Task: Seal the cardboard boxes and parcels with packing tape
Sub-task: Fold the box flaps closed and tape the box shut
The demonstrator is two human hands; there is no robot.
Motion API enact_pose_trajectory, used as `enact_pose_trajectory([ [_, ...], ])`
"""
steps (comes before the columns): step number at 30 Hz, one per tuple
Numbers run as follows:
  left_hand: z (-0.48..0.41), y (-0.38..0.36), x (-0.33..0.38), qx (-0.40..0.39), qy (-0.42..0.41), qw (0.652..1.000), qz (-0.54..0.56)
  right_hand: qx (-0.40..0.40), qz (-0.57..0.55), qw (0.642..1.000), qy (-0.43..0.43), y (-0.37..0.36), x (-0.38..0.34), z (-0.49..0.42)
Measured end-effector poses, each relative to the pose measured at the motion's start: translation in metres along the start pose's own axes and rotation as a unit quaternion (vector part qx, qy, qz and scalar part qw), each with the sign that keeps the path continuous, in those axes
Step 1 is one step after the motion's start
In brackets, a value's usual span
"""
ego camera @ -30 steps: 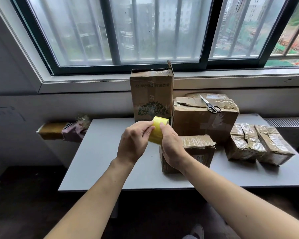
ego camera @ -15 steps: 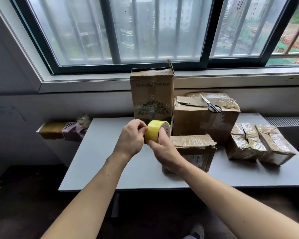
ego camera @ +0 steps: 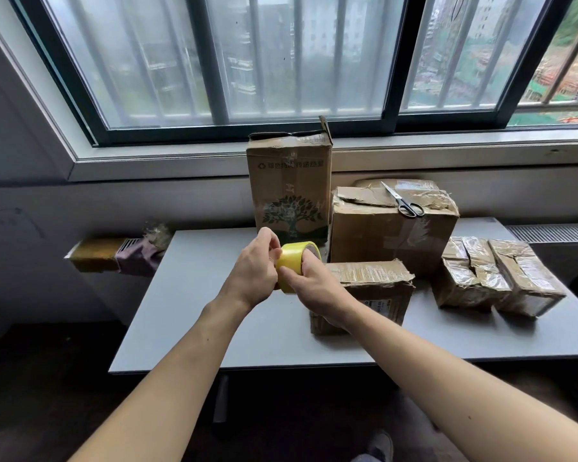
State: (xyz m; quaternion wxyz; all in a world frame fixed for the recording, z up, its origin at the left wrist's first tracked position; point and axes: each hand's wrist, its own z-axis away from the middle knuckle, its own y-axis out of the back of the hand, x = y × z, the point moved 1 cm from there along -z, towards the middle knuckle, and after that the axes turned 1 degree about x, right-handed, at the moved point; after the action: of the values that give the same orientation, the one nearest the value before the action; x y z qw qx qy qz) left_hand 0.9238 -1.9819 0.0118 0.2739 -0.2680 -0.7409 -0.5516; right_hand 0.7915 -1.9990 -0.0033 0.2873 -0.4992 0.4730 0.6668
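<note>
A yellow tape roll point(ego camera: 294, 258) is held above the grey table point(ego camera: 197, 295), between both hands. My right hand point(ego camera: 317, 288) grips the roll from the right, thumb across its front. My left hand point(ego camera: 256, 273) pinches at the roll's left edge with curled fingers. Just behind the right hand lies a low cardboard box point(ego camera: 371, 288) with a taped top. A tall box with a tree print point(ego camera: 291, 191) stands at the back, its top flap raised. Right of it sits a larger box point(ego camera: 391, 235). Two wrapped parcels point(ego camera: 474, 275) point(ego camera: 524, 278) lie at the right.
Scissors point(ego camera: 402, 200) lie on top of the larger box. A window sill point(ego camera: 414, 151) runs behind the table. Left of the table, a brown item and a purple cloth point(ego camera: 137, 256) rest on a ledge. A shoe point(ego camera: 377, 445) shows on the dark floor below.
The roll has turned in my hands and dropped slightly. My left fingers have moved from the roll's top to pinch at its left edge.
</note>
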Motion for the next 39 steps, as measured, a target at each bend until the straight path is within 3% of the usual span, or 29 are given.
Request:
enact_pose_trajectory([
  [2,-0.002,0.003,0.002,-0.043,0.056,0.993,0.090,-0.014,-0.027,1.000,0.005,0.003,0.000,0.001],
  [5,-0.004,0.005,0.004,-0.057,0.086,0.987,0.121,-0.026,-0.034,0.999,0.020,0.004,-0.006,0.004],
  [8,-0.008,0.005,0.000,-0.013,0.093,0.992,0.086,-0.041,0.037,0.998,0.040,0.005,-0.005,0.005],
  [14,-0.008,0.000,-0.015,0.059,0.063,0.992,-0.093,-0.069,0.230,0.965,0.108,0.004,-0.004,0.009],
  [19,-0.011,0.001,-0.009,0.124,0.063,0.988,-0.064,-0.037,0.241,0.960,0.140,0.005,-0.005,0.002],
  [24,-0.012,0.001,-0.007,0.142,0.060,0.988,-0.008,-0.008,0.219,0.971,0.092,0.008,0.007,-0.007],
  [29,-0.012,0.000,-0.004,0.161,0.015,0.987,0.022,-0.022,0.030,0.996,-0.077,0.025,0.020,-0.011],
  [34,-0.022,-0.006,0.002,0.176,0.000,0.983,0.056,0.059,0.149,0.982,-0.098,0.043,0.039,-0.016],
  [39,-0.031,-0.025,0.005,0.169,0.000,0.982,0.084,0.144,0.285,0.941,-0.108,0.066,0.044,-0.012],
])
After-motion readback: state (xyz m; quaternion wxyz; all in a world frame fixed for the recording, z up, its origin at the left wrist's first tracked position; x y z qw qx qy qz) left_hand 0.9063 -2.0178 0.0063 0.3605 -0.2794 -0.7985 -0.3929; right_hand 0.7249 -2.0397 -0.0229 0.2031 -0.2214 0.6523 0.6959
